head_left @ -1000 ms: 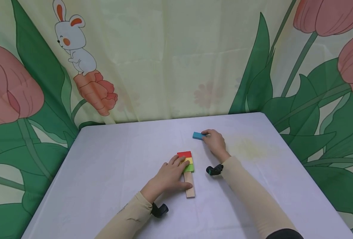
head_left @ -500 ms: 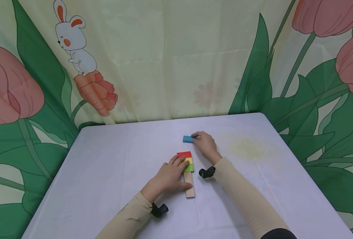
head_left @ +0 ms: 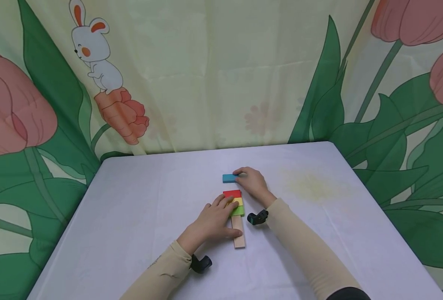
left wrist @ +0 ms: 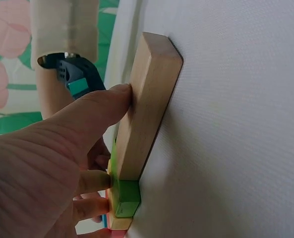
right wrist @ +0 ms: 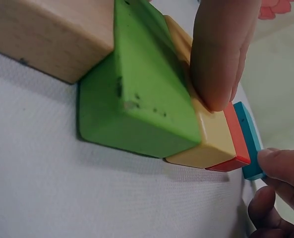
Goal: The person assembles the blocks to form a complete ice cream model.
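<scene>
A natural wood block (head_left: 237,233) lies lengthwise on the table, its far end against a green block (right wrist: 142,94). Beyond the green one, a yellow block (right wrist: 213,136) and a red block (head_left: 232,193) follow in a row. My left hand (head_left: 212,218) rests over this row, thumb on the wood block (left wrist: 149,104) and fingertips on the coloured blocks in the left wrist view. Past the red end, my right hand (head_left: 252,182) pinches a blue block (head_left: 228,178) by its right end. In the head view a gap shows between blue and red.
A white cloth covers the table (head_left: 150,200), with a faint yellowish stain (head_left: 311,185) to the right. Behind its far edge hangs a curtain (head_left: 206,83) printed with tulips and a rabbit. Each wrist wears a black camera (head_left: 257,217).
The right hand has carried the blue block leftward and slightly nearer, to just beyond the red block. The left hand has stayed on the row.
</scene>
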